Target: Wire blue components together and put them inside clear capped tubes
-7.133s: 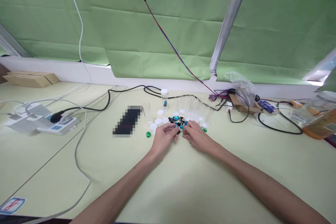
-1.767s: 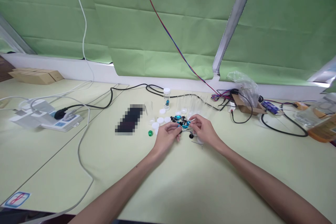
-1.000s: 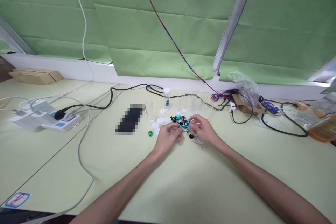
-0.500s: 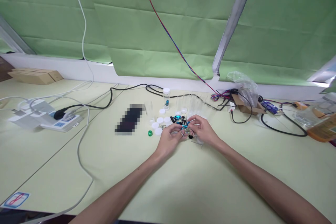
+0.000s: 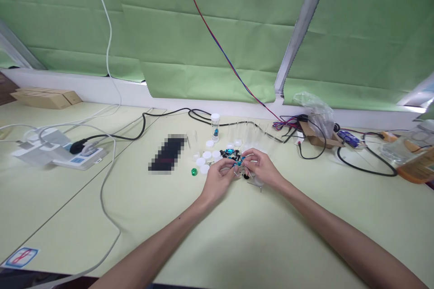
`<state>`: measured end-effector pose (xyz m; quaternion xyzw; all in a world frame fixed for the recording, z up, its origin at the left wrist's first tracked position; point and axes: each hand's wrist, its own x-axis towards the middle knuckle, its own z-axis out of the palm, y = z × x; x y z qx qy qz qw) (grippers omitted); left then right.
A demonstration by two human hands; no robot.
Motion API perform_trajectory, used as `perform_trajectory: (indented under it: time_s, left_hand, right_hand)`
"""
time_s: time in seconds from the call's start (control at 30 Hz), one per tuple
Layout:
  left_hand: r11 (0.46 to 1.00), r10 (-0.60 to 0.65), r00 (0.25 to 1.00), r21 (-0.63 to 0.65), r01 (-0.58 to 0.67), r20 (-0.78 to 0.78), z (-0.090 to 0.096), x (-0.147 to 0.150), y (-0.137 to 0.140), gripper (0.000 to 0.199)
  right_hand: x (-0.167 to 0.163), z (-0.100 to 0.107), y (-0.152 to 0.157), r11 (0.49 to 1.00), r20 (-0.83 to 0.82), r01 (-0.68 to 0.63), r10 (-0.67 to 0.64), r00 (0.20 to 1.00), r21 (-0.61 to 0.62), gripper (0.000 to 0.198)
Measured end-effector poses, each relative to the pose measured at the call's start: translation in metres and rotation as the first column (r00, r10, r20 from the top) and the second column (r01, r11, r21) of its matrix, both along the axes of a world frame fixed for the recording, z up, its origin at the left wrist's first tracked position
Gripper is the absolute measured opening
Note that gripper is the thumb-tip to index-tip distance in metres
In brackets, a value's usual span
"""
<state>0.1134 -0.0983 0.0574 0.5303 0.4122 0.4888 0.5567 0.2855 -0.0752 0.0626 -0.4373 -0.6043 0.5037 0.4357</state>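
Observation:
Over a cluster of small blue and black parts (image 5: 229, 151), both hands meet with the fingertips nearly touching. My left hand (image 5: 219, 178) is closed in a pinch on a small shiny blue part (image 5: 239, 162); the fingers cover some of it. My right hand (image 5: 262, 168) pinches the same spot from the other side, and a thin metal pin (image 5: 248, 172) sticks out below its fingers. What exactly the right fingertips grip is too small to make out. A black round piece (image 5: 246, 176) and a thin metal hex key (image 5: 260, 188) lie just below the hands.
Several white round caps (image 5: 200, 161) and a green knob (image 5: 194, 171) lie left of the hands. Clear tubes (image 5: 251, 133) stand behind, near a capped tube (image 5: 215, 128) holding a blue part. A blurred dark rectangle (image 5: 167, 153), power strip (image 5: 84, 158) and open cardboard box (image 5: 318, 137) are around.
Almost nothing differs. Both hands stay in place, with only a slight shift of the fingertips around the small blue part.

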Motion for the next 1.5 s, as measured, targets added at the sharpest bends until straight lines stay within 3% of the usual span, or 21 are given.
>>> perform_trajectory:
  time_s: [0.47, 0.8, 1.0, 1.17, 1.5]
  left_hand:
    - [0.998, 0.05, 0.999, 0.034, -0.05, 0.0, 0.001, -0.001, 0.003, 0.032]
    - [0.997, 0.052, 0.998, 0.051, -0.05, -0.026, -0.002, -0.002, 0.005, 0.027]
    - [0.997, 0.061, 0.997, 0.05, -0.058, -0.053, 0.003, -0.002, 0.003, 0.025]
    - [0.997, 0.05, 0.995, 0.063, -0.044, -0.092, 0.007, -0.002, 0.001, 0.023]
    - [0.99, 0.051, 0.978, 0.142, -0.022, -0.202, 0.002, -0.002, -0.002, 0.019]
  right_hand:
    - [-0.003, 0.015, -0.005, 0.985, -0.1, 0.155, -0.148, 0.984, 0.069, 0.031]
    - [-0.002, 0.017, -0.007, 0.99, -0.073, 0.093, -0.086, 0.994, 0.102, 0.024]
    - [-0.001, 0.017, -0.008, 0.977, 0.152, 0.016, -0.049, 0.987, 0.212, 0.021]
    - [0.0, 0.026, -0.015, 0.919, 0.381, -0.052, -0.11, 0.918, 0.391, 0.019]
    - [0.003, 0.027, -0.014, 0.853, 0.488, -0.171, -0.109, 0.866, 0.493, 0.027]
